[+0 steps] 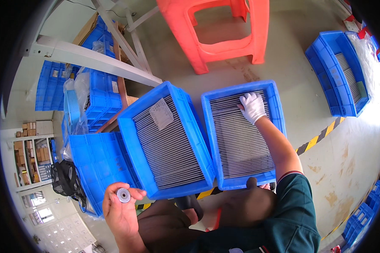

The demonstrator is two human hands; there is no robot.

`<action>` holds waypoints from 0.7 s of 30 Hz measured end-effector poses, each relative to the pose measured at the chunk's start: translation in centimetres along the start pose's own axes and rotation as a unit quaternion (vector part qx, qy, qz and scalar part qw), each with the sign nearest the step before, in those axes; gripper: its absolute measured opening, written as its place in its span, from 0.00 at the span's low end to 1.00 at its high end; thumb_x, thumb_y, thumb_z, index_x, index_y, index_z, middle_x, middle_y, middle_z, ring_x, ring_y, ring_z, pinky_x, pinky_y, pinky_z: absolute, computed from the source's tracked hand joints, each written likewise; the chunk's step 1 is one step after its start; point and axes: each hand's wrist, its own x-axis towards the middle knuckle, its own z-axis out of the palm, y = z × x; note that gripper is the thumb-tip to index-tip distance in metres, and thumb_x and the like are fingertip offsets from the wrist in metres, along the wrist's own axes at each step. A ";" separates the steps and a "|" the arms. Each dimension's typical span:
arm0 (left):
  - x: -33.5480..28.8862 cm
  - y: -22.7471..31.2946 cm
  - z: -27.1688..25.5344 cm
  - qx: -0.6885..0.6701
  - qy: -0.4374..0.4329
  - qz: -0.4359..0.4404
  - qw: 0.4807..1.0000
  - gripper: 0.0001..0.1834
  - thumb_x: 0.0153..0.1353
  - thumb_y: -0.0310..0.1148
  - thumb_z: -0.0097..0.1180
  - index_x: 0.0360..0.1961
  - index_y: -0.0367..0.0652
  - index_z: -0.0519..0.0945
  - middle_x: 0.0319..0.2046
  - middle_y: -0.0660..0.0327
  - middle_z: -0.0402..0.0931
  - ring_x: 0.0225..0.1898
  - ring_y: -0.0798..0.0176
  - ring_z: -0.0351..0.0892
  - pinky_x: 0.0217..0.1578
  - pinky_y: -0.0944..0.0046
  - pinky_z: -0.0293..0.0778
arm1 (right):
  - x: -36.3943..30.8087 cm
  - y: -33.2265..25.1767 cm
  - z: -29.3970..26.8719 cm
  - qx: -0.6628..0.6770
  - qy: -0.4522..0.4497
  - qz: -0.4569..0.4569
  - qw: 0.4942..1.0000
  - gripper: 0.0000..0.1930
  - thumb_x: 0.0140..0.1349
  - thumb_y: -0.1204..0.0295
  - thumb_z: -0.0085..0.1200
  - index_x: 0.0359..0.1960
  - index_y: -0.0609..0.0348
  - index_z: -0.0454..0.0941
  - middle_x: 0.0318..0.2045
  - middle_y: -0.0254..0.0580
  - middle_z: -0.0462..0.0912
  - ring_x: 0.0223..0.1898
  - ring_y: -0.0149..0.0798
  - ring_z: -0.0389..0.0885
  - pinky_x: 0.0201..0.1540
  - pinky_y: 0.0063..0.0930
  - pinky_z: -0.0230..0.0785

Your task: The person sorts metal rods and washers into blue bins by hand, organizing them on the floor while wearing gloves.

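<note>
Blue plastic forms the left crate and the right crate, side by side before a person's knees, with slim metal rods already laid in close rows in both. Handling looks under way rather than finished: the rows are in order, a paper sheet lies on those at left, while a small round metal piece is off the rods and not yet set down. Bare, the left hand pinches that piece between thumb and fingers, its holed face showing, just beside the left crate's near corner. White-gloved, the right hand reaches to the far end of the right crate, fingers bent over the rods; whether they pinch one is hard to tell from above
</note>
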 end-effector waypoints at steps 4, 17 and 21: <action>0.0 0.0 0.2 -0.002 -0.006 0.001 1.000 0.19 0.67 0.44 0.40 0.42 0.36 0.69 0.26 0.51 0.75 0.33 0.54 0.75 0.40 0.56 0.69 | 1.2 -0.2 0.5 -0.010 -0.016 0.017 1.000 0.14 0.55 0.56 0.52 0.26 0.52 0.75 0.27 0.39 0.76 0.34 0.41 0.75 0.35 0.36 0.66; -1.4 0.2 -0.7 0.013 -0.006 0.018 1.000 0.19 0.67 0.43 0.42 0.42 0.34 0.69 0.25 0.50 0.75 0.31 0.54 0.75 0.41 0.53 0.70 | -0.4 -1.3 -0.8 0.093 0.014 0.035 0.995 0.14 0.50 0.58 0.58 0.26 0.54 0.74 0.28 0.40 0.75 0.35 0.43 0.75 0.37 0.39 0.67; -1.6 0.3 -1.0 0.011 -0.014 0.025 1.000 0.19 0.67 0.42 0.42 0.42 0.34 0.68 0.25 0.49 0.75 0.32 0.54 0.76 0.41 0.53 0.70 | 0.3 -1.3 -0.3 0.119 0.037 0.015 0.992 0.09 0.49 0.61 0.57 0.23 0.51 0.75 0.26 0.38 0.75 0.35 0.43 0.75 0.36 0.38 0.68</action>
